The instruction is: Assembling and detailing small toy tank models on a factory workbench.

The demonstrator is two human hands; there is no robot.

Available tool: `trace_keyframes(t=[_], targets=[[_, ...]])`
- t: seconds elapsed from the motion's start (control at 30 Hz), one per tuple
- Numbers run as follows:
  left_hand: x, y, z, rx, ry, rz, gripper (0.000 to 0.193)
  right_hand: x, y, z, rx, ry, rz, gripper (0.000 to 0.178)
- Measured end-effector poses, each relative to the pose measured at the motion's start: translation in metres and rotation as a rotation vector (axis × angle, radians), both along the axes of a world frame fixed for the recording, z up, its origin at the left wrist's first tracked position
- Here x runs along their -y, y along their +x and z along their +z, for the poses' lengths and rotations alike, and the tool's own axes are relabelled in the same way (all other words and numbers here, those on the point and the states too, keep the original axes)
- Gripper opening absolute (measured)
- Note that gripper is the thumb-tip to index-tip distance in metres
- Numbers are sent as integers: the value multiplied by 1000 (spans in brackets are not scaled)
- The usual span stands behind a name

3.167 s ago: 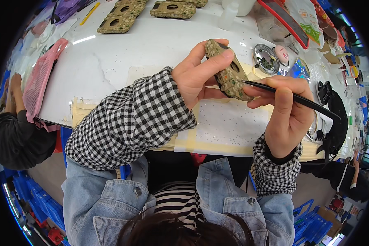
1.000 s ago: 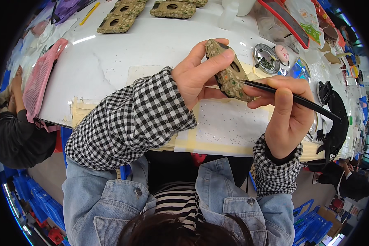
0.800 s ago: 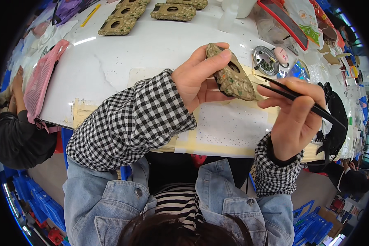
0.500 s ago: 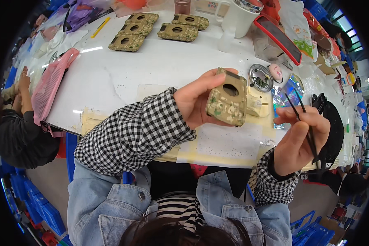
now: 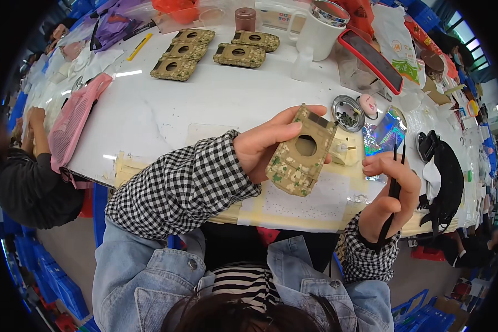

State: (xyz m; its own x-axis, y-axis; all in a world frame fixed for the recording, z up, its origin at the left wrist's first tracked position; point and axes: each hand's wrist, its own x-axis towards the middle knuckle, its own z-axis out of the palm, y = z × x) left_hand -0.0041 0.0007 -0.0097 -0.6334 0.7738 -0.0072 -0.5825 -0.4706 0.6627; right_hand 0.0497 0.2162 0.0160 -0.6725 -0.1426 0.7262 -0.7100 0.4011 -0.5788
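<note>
My left hand point(image 5: 263, 141) is closed around a camouflage-painted toy tank hull point(image 5: 294, 170) with a round hole in its top. The thumb rests along one side, and the hull is tilted with its top facing up. To the right, my right hand point(image 5: 401, 185) has a pair of black tweezers point(image 5: 394, 191) held upright, their two tips apart and pointing away from me. Nothing shows between the tips. Beyond my hands lies a round metal dish point(image 5: 343, 105) with small dark green bits in it. A pale block point(image 5: 343, 157) with a short stick is beside the hull.
Several similar hulls point(image 5: 174, 68) stand at the far left. A white mug point(image 5: 315, 39), a red-edged phone point(image 5: 371, 61) and a shiny holographic sheet point(image 5: 375, 144) are on the right. Dotted white paper point(image 5: 293, 205) lies under my hands. A pink mesh basket point(image 5: 74, 122) and another person point(image 5: 36, 188) are leftward.
My left hand has turned the hull so its top shows more fully and brought it slightly nearer. My right hand has moved left and nearer, with the tweezers now more upright.
</note>
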Motion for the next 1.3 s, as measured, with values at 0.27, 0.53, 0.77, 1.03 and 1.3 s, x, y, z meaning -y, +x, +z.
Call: trace_keyframes(t=[0.27,0.53,0.77,1.03,1.3], targets=[[-6,4,-3,126,-139,207,46,-16,-17,-9,32,347,-397,20],[-4,2,-8,193,-159,155,42,-18,-27,-26,65,389,-333,21],[-6,4,-5,196,-231,164,41,-12,-15,-9,14,190,-368,14],[-10,7,1,156,-261,167,44,15,-16,-4,29,31,-1,13],[-9,9,-1,158,-239,161,45,26,-19,-12,173,-118,52,8]])
